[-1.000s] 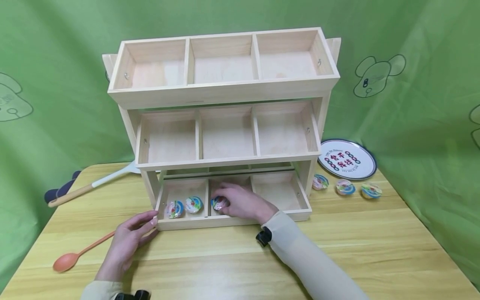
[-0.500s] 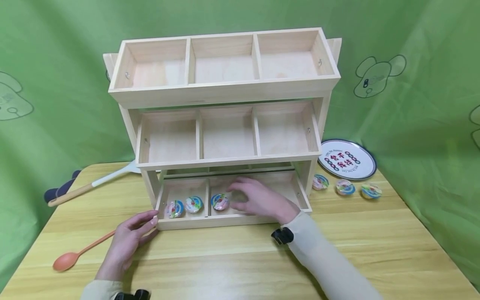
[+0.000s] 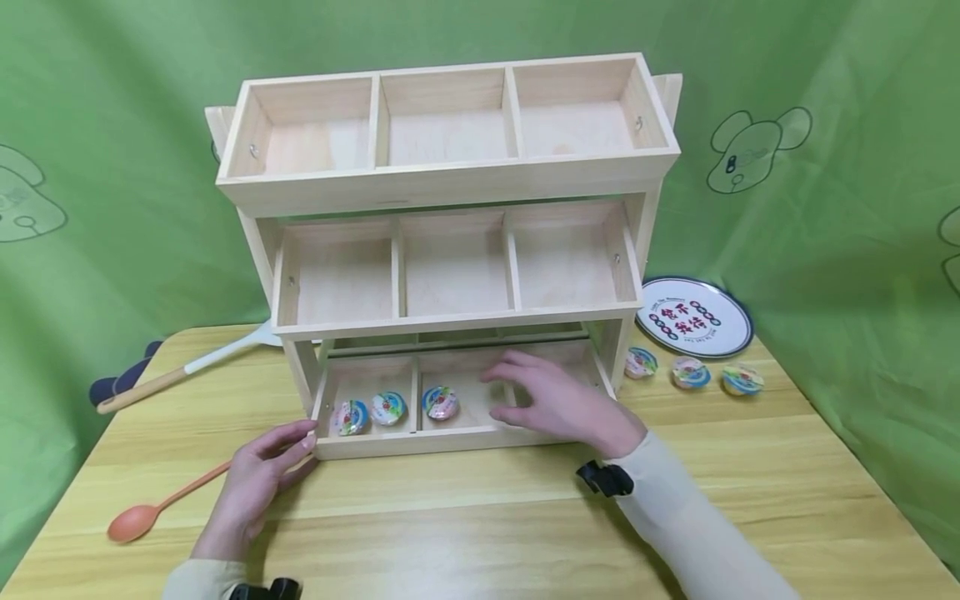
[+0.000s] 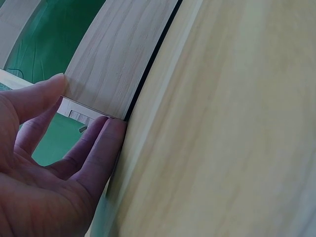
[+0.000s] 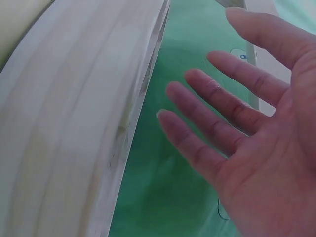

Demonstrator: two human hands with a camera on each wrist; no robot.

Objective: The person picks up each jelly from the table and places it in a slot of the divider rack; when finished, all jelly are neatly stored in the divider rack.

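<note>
In the head view, my left hand [image 3: 251,479] holds the front left corner of the wooden rack's bottom tray [image 3: 420,448]. The left wrist view shows the thumb [image 4: 52,85] at the tray's upper edge and fingertips [image 4: 114,123] at its lower corner. My right hand [image 3: 558,398] hovers over the middle and right compartments, fingers spread and holding nothing. One foil-lidded jelly cup [image 3: 440,403] lies in the middle compartment. Two others, a jelly cup [image 3: 350,417] and a jelly cup [image 3: 388,408], sit in the left compartment.
Right of the rack, a jelly cup [image 3: 641,363], a jelly cup [image 3: 691,373] and a jelly cup [image 3: 742,380] stand before a white plate [image 3: 697,318]. An orange spoon [image 3: 135,522] and a wooden-handled utensil [image 3: 187,367] lie left. Two upper trays [image 3: 450,187] overhang the bottom one.
My right hand has let go of the jelly cup in the middle compartment and moved right, its fingers spreading. The left hand has stayed at the tray's corner.
</note>
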